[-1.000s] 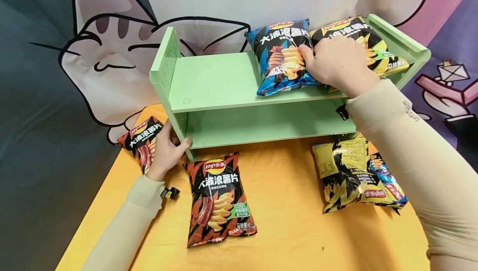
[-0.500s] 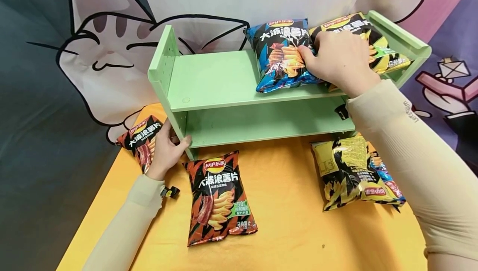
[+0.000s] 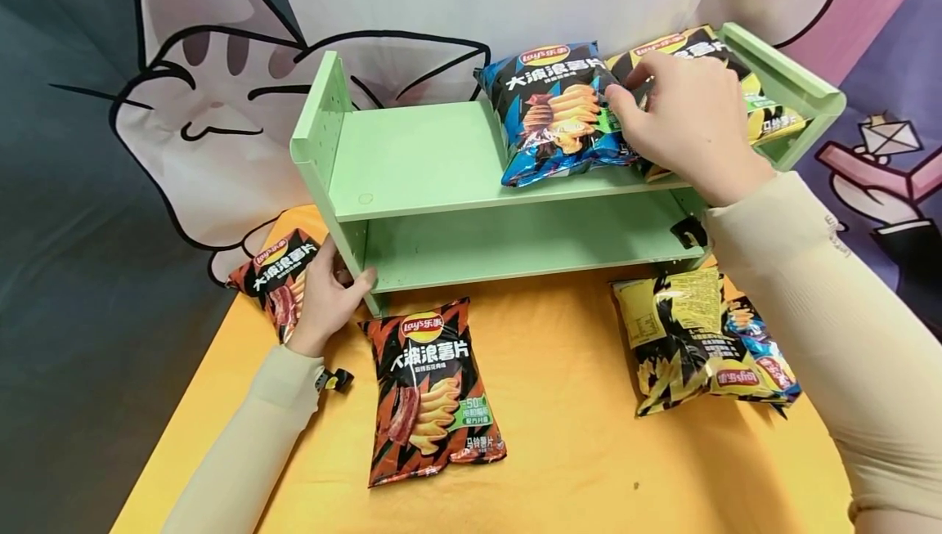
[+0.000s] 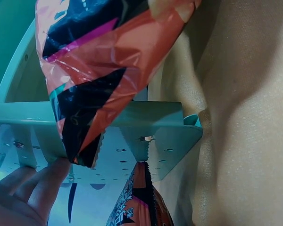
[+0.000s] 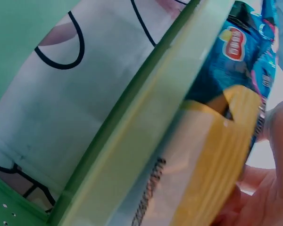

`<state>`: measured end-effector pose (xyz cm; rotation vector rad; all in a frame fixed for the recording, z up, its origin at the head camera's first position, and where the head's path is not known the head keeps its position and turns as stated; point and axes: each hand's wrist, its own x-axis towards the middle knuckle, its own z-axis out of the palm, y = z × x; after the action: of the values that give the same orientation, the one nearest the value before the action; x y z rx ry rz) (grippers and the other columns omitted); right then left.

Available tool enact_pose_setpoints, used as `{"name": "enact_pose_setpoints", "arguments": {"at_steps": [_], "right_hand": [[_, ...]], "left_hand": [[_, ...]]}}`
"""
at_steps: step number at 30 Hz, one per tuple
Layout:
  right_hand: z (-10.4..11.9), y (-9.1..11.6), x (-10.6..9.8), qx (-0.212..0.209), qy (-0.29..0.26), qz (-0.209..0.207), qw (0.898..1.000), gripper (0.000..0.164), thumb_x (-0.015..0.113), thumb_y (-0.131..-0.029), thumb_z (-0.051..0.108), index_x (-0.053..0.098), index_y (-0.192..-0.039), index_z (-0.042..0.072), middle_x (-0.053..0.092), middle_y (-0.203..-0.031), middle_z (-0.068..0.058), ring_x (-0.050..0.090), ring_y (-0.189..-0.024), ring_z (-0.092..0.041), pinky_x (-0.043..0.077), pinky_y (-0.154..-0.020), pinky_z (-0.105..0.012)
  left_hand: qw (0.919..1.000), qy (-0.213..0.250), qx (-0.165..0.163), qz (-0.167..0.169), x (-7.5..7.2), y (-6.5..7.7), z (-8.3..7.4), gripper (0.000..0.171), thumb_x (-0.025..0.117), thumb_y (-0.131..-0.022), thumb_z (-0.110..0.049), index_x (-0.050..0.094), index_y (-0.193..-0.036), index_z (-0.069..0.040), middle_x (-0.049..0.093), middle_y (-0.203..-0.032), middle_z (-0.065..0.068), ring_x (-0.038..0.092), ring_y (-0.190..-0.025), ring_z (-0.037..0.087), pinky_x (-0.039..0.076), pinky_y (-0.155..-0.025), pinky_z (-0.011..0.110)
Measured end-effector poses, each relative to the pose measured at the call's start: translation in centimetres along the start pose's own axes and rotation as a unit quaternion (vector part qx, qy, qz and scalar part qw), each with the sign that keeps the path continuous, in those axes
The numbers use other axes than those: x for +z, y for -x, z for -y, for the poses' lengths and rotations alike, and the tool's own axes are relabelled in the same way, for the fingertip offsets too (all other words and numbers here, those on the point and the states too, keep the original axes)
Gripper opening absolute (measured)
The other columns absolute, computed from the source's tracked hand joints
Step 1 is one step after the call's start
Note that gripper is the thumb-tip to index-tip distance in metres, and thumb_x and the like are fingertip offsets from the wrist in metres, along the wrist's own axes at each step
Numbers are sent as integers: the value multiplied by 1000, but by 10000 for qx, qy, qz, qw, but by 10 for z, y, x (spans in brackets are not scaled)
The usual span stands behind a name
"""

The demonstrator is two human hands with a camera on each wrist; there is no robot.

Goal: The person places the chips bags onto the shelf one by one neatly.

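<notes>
On the upper board of a green two-tier shelf (image 3: 412,150) stands a blue-and-black chip bag (image 3: 548,113), leaning back. My right hand (image 3: 688,117) is at its right edge, thumb loosened from the bag's front, other fingers partly hidden behind the hand. A yellow-and-black chip bag (image 3: 765,109) stands just behind that hand, partly covered by it. My left hand (image 3: 329,293) holds the lower left side panel of the shelf, thumb on its front edge. The left wrist view shows its fingers (image 4: 52,179) against the perforated panel, below a red-and-black chip bag (image 4: 99,70).
One red-and-black chip bag (image 3: 434,395) lies in front of the shelf on the yellow cloth (image 3: 559,452). Another red bag (image 3: 275,276) is left of the shelf. At right, a yellow bag (image 3: 684,346) lies back side up, overlapping a small blue bag (image 3: 765,354).
My right hand has loosened its pinch on the blue chip bag and shifted slightly right; more of the bag's right side shows. The left hand has stayed on the shelf's panel.
</notes>
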<state>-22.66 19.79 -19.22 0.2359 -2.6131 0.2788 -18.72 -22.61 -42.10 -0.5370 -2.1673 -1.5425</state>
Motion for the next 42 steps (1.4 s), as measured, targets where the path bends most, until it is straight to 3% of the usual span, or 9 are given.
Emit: {"name": "enact_pose_setpoints", "arguments": {"at_steps": [7, 9, 13, 18, 27, 33, 37, 40, 42], "right_hand": [[-10, 16, -9, -68, -342, -472, 9983, 42, 54, -100, 40, 77, -108, 6, 71, -80, -18, 59, -75, -32, 37, -64, -43], [-14, 22, -11, -112, -491, -682, 9964, 39, 57, -98, 39, 77, -103, 6, 68, -73, -12, 55, -70, -22, 34, -66, -39], [-26, 36, -13, -208, -765, -1121, 9905, 35, 62, -97, 38, 78, -97, 7, 52, -61, 16, 40, -60, 2, 29, -64, -28], [-42, 60, -13, -162, -1230, -1591, 9794, 29, 66, -94, 33, 80, -96, 7, 40, -61, 33, 33, -56, 11, 26, -61, -20], [-80, 112, 12, 592, -2292, -2116, 9483, 28, 73, -91, 24, 77, -89, -4, 56, -66, 34, 44, -53, 11, 33, -55, -9], [-110, 135, 43, 1470, -2034, -2100, 9449, 18, 74, -91, 29, 73, -86, 12, 53, -65, 33, 45, -54, 10, 35, -56, -10], [-124, 144, 59, 2356, -1878, -1918, 9341, 13, 72, -91, 37, 63, -93, 28, 53, -72, 29, 48, -61, 10, 37, -67, -11], [-131, 150, 67, 2921, -1868, -1505, 9258, 24, 71, -91, 41, 59, -109, 29, 54, -85, 27, 50, -70, 11, 38, -74, -11], [-135, 154, 72, 3018, -1787, -1105, 9299, 38, 68, -93, 42, 60, -124, 22, 57, -98, 20, 50, -79, 10, 38, -77, -13]], "left_hand": [[10000, -45, 56, 4, 0, -2, -21, 54, 67, -80, 6, 55, -132, 13, 68, -92, 33, 59, -64, -1, 51, -49, 21], [9999, -28, 94, -32, 0, -3, -14, 56, 67, -80, 6, 55, -134, 12, 67, -90, 32, 57, -63, -1, 49, -48, 20], [9999, -32, 96, -65, 1, -2, 6, 60, 69, -80, 5, 55, -138, 8, 69, -92, 30, 58, -62, -1, 49, -48, 19], [10000, 9, 54, -27, 0, -1, 19, 61, 70, -81, 3, 56, -140, 0, 71, -99, 26, 66, -70, 2, 54, -51, 20], [10000, -35, 80, -5, -1, -4, 18, 59, 72, -81, -1, 58, -138, 1, 71, -96, 22, 65, -70, 5, 55, -51, 21], [9998, -103, 169, -50, -1, -6, 18, 60, 71, -80, 3, 57, -138, 5, 70, -91, 27, 61, -63, 0, 50, -46, 21], [10000, -50, 34, -69, 0, -5, 16, 60, 69, -80, 4, 55, -137, 8, 70, -94, 30, 63, -66, 0, 53, -49, 21], [9999, 38, -96, -49, 0, -1, 15, 60, 69, -80, 4, 56, -139, 5, 71, -102, 29, 67, -73, 2, 56, -53, 20], [9998, 98, -142, -49, -1, 2, 15, 61, 70, -81, 3, 57, -141, 1, 71, -107, 28, 69, -77, 5, 58, -56, 19]]}}
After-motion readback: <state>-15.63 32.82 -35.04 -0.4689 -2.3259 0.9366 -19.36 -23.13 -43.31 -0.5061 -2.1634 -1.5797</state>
